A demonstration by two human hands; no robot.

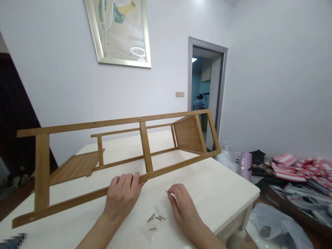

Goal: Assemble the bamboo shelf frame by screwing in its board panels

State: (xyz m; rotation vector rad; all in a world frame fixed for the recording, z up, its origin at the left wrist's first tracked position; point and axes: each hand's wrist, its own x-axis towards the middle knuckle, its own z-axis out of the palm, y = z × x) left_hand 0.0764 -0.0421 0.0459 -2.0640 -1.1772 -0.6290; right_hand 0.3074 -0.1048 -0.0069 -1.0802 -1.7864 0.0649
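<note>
A brown wooden frame (145,147) lies on its side across the white table, with two side ladders joined by a panel (188,135) at its right end. My left hand (123,193) is wrapped round the near lower rail, close to the middle crossbar. My right hand (183,207) pinches a small screw (166,192) between thumb and fingers, apart from the frame. Between my forearms a clear plastic bag (153,223) with several screws rests on the tabletop. A loose wooden panel (75,167) lies behind the frame's left part.
The white table (228,186) ends at a corner on the right. Beyond it sit a plastic bag (280,224), a purple roll (245,166) and pink striped cloth (290,167). A person (198,102) stands past the doorway. A pixelated dark object (12,241) is at lower left.
</note>
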